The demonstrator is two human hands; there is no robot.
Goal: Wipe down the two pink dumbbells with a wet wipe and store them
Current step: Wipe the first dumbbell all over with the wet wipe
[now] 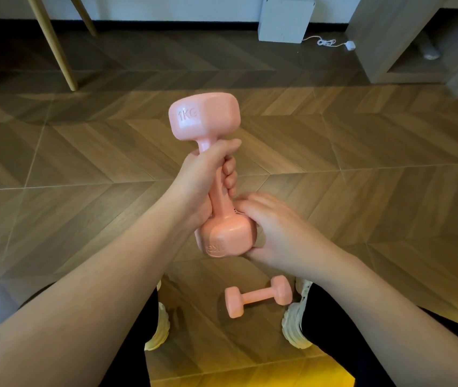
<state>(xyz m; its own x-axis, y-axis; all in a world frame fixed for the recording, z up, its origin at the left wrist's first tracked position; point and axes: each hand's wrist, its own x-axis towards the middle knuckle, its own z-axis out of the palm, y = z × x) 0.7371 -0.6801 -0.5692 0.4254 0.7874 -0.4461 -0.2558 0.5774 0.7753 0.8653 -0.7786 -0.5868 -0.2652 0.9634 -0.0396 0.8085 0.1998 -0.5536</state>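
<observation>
A pink 1 kg dumbbell (205,118) is held nearly upright in front of me. My left hand (199,180) grips its handle, fingers wrapped round it. My right hand (275,233) cups the right side of the lower head, fingers curled against it; a small bit of something pale shows under the fingertips, too hidden to name. A second pink dumbbell (258,297) lies on the wooden floor between my feet. No wet wipe is plainly visible.
My white shoes (296,325) stand either side of the floor dumbbell. Wooden chair legs (54,43) rise at the far left. A white box (283,18) with a cable sits by the far wall, and a low grey shelf unit (406,43) at the far right.
</observation>
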